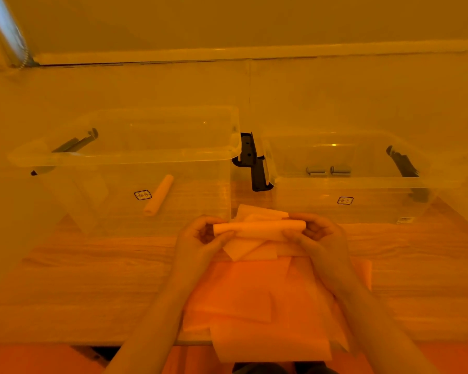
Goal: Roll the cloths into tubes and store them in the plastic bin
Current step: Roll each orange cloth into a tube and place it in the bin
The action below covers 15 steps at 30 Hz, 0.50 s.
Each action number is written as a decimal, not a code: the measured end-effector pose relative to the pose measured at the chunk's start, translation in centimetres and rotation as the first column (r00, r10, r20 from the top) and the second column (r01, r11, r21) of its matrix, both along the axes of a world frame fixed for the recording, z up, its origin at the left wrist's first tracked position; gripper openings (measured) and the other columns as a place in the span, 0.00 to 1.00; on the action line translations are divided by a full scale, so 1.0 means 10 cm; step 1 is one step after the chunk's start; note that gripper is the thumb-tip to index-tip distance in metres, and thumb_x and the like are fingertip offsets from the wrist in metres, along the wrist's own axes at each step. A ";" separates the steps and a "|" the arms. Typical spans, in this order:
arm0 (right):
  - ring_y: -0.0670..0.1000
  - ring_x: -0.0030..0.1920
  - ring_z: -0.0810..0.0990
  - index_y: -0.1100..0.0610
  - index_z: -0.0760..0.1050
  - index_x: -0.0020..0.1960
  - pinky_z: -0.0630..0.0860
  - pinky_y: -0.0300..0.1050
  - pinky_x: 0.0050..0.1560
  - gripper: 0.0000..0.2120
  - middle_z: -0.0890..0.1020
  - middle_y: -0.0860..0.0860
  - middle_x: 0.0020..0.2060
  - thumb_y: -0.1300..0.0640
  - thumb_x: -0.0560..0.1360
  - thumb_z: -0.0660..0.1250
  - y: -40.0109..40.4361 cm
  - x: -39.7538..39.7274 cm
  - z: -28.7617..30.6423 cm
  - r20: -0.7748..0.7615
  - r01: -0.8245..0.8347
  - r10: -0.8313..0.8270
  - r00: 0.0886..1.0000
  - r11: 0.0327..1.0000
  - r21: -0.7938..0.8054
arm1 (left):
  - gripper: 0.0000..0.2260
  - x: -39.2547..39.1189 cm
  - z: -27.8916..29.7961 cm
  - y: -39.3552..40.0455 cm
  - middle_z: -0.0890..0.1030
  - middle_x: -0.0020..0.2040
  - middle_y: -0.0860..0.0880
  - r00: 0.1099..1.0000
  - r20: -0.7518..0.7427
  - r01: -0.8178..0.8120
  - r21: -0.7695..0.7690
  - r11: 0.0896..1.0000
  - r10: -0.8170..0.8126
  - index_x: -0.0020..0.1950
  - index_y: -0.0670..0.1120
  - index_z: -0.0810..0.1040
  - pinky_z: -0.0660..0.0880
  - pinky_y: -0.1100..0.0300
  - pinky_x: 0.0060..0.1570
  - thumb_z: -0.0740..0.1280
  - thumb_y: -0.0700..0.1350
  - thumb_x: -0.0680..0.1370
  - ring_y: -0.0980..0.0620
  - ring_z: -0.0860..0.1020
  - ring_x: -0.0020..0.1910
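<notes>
Loose cloths (254, 300) lie in an overlapping pile at the near edge of the wooden table (92, 265), some hanging over it. Just beyond the pile, both hands work one cloth that is already mostly a tube (260, 228): the left hand (200, 234) curls its fingers around the left end, the right hand (315, 229) pinches the right end, and a loose flap hangs down beneath the roll. Behind them stand two clear plastic bins. The left bin (125, 157) holds one finished roll (158, 195) lying on its floor; the right bin (362, 182) holds two small grey rolls (328, 170) near its front wall.

Such cloth looks thin, light and limp, so the tube will likely spring open if let go. Holding it at both ends with thumbs on the seam seems safest, then carrying it with one hand wrapped around the middle, over the flap.
</notes>
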State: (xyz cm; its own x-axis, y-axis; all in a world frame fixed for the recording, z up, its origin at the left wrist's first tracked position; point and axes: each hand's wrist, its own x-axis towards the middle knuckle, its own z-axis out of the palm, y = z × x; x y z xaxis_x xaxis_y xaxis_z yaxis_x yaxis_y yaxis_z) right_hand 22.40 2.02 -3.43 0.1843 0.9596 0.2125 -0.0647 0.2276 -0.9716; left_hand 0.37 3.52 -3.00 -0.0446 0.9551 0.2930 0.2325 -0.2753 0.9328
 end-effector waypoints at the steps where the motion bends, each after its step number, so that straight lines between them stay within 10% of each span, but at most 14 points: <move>1: 0.46 0.49 0.83 0.56 0.80 0.54 0.79 0.37 0.43 0.15 0.84 0.49 0.49 0.66 0.69 0.72 0.00 0.00 0.00 -0.005 0.002 -0.002 1.000 1.000 0.006 | 0.10 0.00 0.00 0.00 0.81 0.45 0.53 1.000 0.002 0.003 -0.002 1.000 -0.003 0.46 0.54 0.77 0.77 0.67 0.41 0.73 0.41 0.71 0.62 0.79 0.44; 15: 0.43 0.44 0.81 0.44 0.81 0.47 0.80 0.36 0.40 0.07 0.83 0.43 0.42 0.56 0.75 0.67 -0.04 0.03 0.71 0.282 0.014 -0.051 0.958 0.991 0.132 | 0.07 -0.06 0.62 -0.05 0.80 0.41 0.53 0.996 0.008 0.085 0.073 0.994 -0.086 0.45 0.49 0.77 0.77 0.67 0.38 0.71 0.39 0.72 0.61 0.79 0.39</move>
State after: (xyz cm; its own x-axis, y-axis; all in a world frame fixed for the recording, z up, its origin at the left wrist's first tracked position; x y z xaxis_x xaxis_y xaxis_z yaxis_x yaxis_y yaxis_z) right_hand 22.72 1.64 3.63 0.1288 0.9158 0.3804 0.2195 0.3477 -0.9115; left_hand -0.22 3.02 3.21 0.0329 0.9316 0.3619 0.1951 -0.3611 0.9119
